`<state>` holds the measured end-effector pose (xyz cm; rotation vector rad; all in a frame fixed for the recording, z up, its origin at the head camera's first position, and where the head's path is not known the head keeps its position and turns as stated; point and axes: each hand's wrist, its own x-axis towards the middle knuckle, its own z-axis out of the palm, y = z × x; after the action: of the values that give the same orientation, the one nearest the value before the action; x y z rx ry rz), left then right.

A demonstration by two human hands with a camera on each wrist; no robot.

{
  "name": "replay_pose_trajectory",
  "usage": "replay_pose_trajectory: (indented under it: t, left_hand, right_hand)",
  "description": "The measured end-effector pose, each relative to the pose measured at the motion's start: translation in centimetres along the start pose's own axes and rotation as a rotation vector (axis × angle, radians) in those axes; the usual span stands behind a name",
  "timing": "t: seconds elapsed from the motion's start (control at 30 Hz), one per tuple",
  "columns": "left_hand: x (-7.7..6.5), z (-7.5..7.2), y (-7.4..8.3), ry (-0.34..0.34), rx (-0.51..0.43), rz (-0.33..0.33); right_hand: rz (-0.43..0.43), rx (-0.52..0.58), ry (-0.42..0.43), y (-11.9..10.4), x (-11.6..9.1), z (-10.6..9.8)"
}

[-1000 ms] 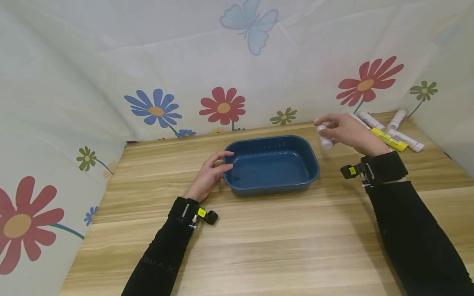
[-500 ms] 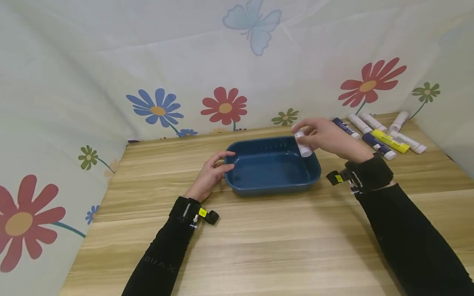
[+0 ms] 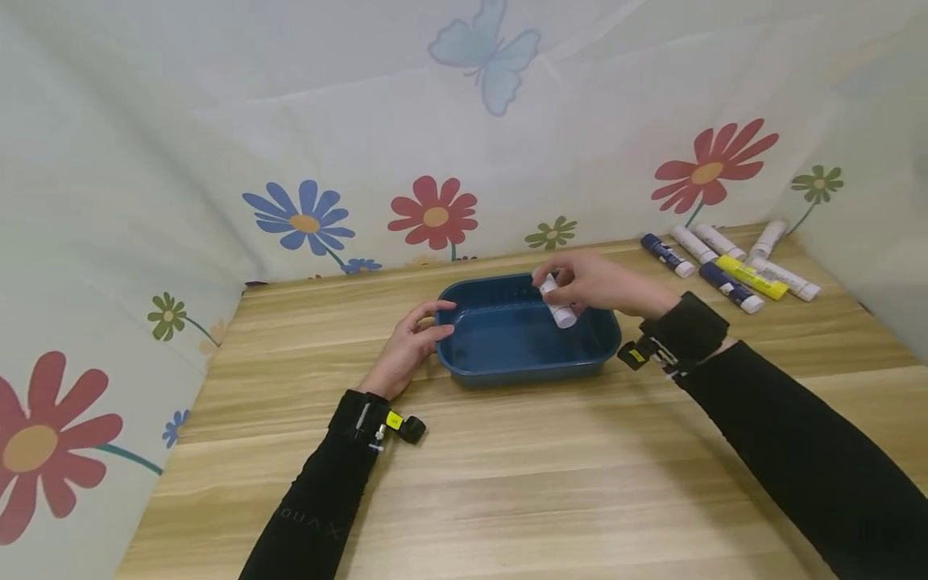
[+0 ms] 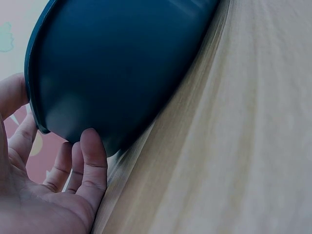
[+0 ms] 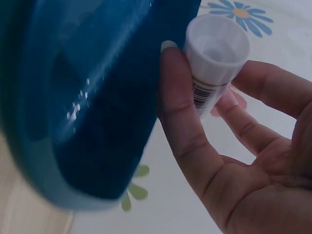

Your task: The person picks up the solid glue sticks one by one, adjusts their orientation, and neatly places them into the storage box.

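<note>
A deep blue rectangular plastic basin [image 3: 525, 374] stands on the wooden table. My left hand [image 3: 404, 348] grips its left end, and in the left wrist view fingers [image 4: 92, 161] bend against the basin's outer wall [image 4: 112, 68]. Over the right part of the basin, my right hand [image 3: 598, 282] pinches a white glue stick [image 3: 560, 306] between thumb and fingers. It is tilted and apart from the basin floor. In the right wrist view the hollow end of the glue stick [image 5: 217, 46] faces the camera, with a barcode below it.
Several more glue sticks lie at the back right: white ones [image 3: 693, 244], a yellow one [image 3: 751, 278] and dark blue ones [image 3: 731, 287]. A flower-printed cloth [image 3: 362, 121] rises behind the wooden table [image 3: 493, 483] and along its sides.
My right hand has carried the white glue stick leftward from beside the basin to above its inside. The left hand keeps its grip on the basin's left end.
</note>
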<state>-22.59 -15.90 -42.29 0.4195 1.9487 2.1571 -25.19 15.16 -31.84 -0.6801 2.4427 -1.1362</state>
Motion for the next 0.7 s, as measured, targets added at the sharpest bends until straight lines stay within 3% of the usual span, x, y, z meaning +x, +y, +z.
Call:
replay_pose_trajectory:
  t: [0.4,0.7]
  left_hand:
    - [-0.2,0.1,0.2,0.015,0.027,-0.022]
    - [-0.1,0.2,0.2,0.011,0.019,-0.034]
  right_hand:
    - [-0.024,0.018,-0.073,-1.3,1.5,1.7]
    - [0.0,0.104,-0.124,-2.2,2.2,2.4]
